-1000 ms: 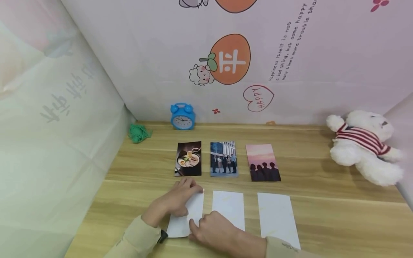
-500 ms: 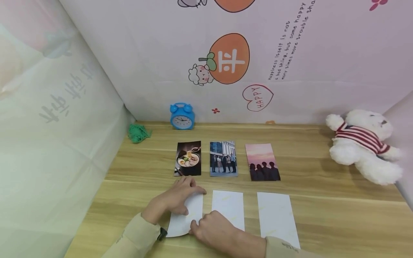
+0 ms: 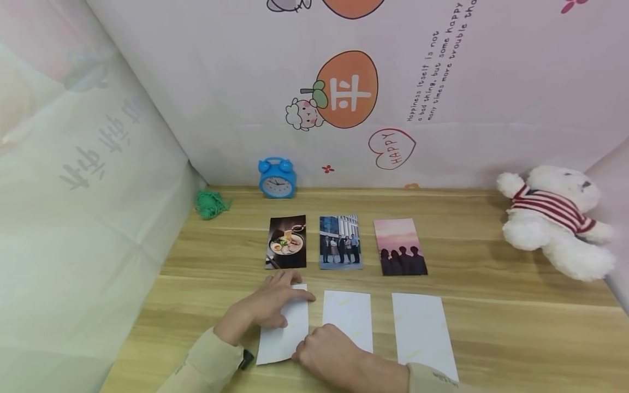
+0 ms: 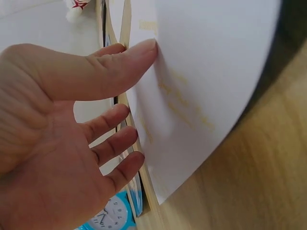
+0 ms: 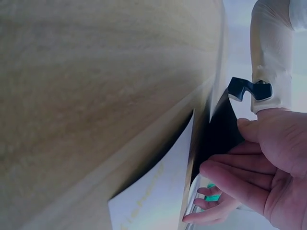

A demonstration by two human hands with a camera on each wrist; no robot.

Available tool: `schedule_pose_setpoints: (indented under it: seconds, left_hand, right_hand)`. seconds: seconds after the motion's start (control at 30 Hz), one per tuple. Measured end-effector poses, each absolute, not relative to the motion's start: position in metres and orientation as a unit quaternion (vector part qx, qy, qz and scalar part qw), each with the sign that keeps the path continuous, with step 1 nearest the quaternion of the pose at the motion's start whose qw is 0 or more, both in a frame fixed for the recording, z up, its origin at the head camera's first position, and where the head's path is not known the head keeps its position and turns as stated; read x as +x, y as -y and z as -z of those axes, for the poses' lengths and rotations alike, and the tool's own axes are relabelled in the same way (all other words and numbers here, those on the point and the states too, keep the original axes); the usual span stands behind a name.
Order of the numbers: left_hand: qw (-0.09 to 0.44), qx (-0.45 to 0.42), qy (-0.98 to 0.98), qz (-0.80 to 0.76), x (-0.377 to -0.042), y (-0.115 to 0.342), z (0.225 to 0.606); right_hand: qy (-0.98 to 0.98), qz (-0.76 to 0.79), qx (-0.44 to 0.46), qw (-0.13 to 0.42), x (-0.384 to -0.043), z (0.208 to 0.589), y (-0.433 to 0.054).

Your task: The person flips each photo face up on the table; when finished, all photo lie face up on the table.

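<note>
The leftmost white-backed photo card (image 3: 290,344) lies face down, its near edge bowed up off the table; its dark underside (image 5: 218,132) shows in the right wrist view. Over its left part is my left hand (image 3: 272,303). The thumb (image 4: 136,57) rests on the white back, and the other fingers extend loosely past its far edge. At the near right corner my right hand (image 3: 330,352) pinches the card between thumb and curled fingers. Another white-backed card (image 3: 351,311) lies partly under the right hand, and a third such card (image 3: 422,333) lies to its right.
Behind the cards lie a ramen photo (image 3: 286,243), a photo of suited people (image 3: 340,243) and a sunset silhouette photo (image 3: 401,248). A blue alarm clock (image 3: 277,180), green yarn (image 3: 211,204) and a white teddy bear (image 3: 555,224) are farther back on the wooden table (image 3: 472,245).
The left card has shifted slightly, and its far right corner now shows between the left fingers. My right hand has moved a little right and down with the near corner.
</note>
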State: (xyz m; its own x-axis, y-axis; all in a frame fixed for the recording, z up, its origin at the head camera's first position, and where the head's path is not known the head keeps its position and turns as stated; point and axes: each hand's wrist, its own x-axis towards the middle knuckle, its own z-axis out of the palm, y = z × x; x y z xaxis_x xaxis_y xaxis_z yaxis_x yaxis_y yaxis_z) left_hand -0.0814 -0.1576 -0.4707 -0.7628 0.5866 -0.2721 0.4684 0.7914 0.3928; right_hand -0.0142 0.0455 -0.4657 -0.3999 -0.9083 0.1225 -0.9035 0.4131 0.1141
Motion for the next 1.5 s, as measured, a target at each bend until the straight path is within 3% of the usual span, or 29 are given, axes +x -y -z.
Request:
schedule_pose_setpoints:
  seconds: [0.33,0.5,0.77,1.1,1.5]
  left_hand:
    - [0.172,0.262,-0.933,-0.175,-0.083,0.162,0.469]
    - [0.167,0.254,-0.932,-0.2,-0.087,0.166,0.464]
    - [0.156,0.243,-0.924,-0.253,-0.099,0.174,0.449]
    - [0.148,0.203,-0.881,-0.4,-0.106,0.194,0.438]
    - [0.094,0.198,-0.909,-0.354,-0.104,0.187,0.43]
  right_hand:
    - [0.839,-0.022,0.532,0.111,-0.016,0.461,-0.048]
    - [0.822,-0.018,0.544,0.169,-0.017,0.458,-0.05]
    - [0.799,-0.006,0.56,0.218,-0.021,0.45,-0.052]
    - [0.783,-0.048,0.572,0.24,-0.022,0.447,-0.05]
    - [0.769,-0.086,0.583,0.248,-0.02,0.441,-0.045]
